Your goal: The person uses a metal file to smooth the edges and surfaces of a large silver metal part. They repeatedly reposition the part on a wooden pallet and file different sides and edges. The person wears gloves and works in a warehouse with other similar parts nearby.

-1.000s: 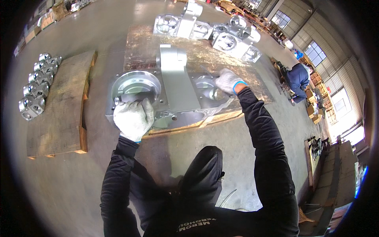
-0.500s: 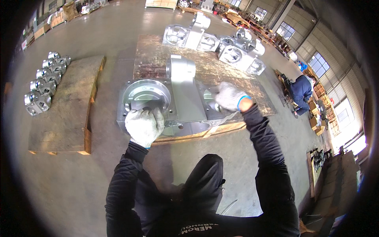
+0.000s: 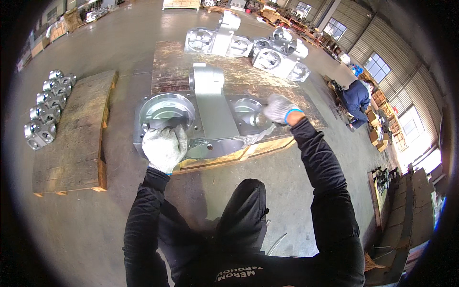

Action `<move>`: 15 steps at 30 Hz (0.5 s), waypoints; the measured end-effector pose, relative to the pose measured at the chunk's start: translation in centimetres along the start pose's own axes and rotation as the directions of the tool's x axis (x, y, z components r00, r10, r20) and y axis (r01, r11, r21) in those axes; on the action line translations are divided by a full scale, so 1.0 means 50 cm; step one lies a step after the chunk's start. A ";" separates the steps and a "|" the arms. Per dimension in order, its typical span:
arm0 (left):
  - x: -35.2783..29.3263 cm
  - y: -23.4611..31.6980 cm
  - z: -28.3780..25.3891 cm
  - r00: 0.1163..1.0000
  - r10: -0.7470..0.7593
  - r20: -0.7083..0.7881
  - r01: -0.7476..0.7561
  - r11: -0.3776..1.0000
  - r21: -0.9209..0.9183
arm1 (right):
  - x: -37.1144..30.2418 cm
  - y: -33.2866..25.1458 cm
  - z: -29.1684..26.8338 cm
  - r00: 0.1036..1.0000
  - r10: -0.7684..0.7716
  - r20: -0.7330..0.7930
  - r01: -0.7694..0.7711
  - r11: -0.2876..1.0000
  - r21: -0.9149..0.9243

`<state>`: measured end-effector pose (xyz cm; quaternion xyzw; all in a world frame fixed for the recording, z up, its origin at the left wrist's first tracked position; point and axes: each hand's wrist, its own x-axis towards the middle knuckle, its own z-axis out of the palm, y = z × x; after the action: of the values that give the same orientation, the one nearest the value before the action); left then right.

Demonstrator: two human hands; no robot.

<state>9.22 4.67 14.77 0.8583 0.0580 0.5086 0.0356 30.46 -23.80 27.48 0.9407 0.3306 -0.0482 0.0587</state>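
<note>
A large silvery metal housing (image 3: 213,112) with two round bores and an upright cylindrical boss lies in front of me on a wooden pallet. At the near rim of its wide left bore (image 3: 167,110), my left hand (image 3: 165,147), in a whitish knitted glove, is closed with its fingers curled over the edge. A dark patch lies inside that bore beside the fingers; whether it is shadow or an object is unclear. My right hand (image 3: 279,109), gloved with a blue cuff, is beside the right bore (image 3: 248,111), fingers drawn together. What they hold, if anything, is hidden.
Similar housings (image 3: 220,40) (image 3: 282,57) stand at the pallet's far side. To the left is another wooden pallet (image 3: 76,134), with a row of smaller metal castings (image 3: 48,107) beyond it. A person in dark blue (image 3: 357,100) bends over parts at the right.
The whole view has shifted, so the housing sits a little farther left. My right hand has drawn slightly rightward off the right bore, showing more of it; my left hand stays at the left rim.
</note>
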 end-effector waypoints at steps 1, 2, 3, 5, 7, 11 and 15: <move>0.000 0.001 0.000 0.999 -0.007 -0.032 0.007 1.000 -0.007 | -0.014 0.016 0.000 0.999 0.034 -0.026 -0.032 0.997 0.067; 0.000 0.003 0.000 1.000 -0.014 -0.014 0.014 1.000 -0.005 | -0.030 0.035 -0.002 0.997 0.042 -0.069 -0.033 0.992 0.121; 0.000 0.004 -0.001 1.000 -0.016 -0.018 0.016 1.000 -0.001 | -0.041 0.046 0.005 0.984 0.118 -0.133 -0.085 0.970 0.228; -0.001 0.005 -0.003 0.999 -0.027 -0.027 0.027 0.999 0.019 | -0.043 0.063 0.018 0.976 0.197 -0.091 -0.171 0.956 0.236; 0.001 0.004 -0.004 1.000 -0.024 -0.019 0.025 0.999 0.029 | -0.017 0.065 0.034 0.989 0.093 -0.111 -0.083 0.992 0.095; 0.003 0.001 -0.010 0.995 0.008 -0.101 -0.013 0.999 -0.046 | 0.048 0.013 0.053 0.959 0.096 -0.265 -0.044 0.979 0.197; 0.008 0.002 -0.012 0.996 -0.007 -0.088 0.002 0.998 -0.056 | 0.028 -0.110 0.029 0.912 -0.124 -0.391 0.291 0.868 0.402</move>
<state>8.88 4.63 15.42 0.8336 0.0473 0.5473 0.0582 28.02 -18.87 25.43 0.8795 0.4162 0.0396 -0.2273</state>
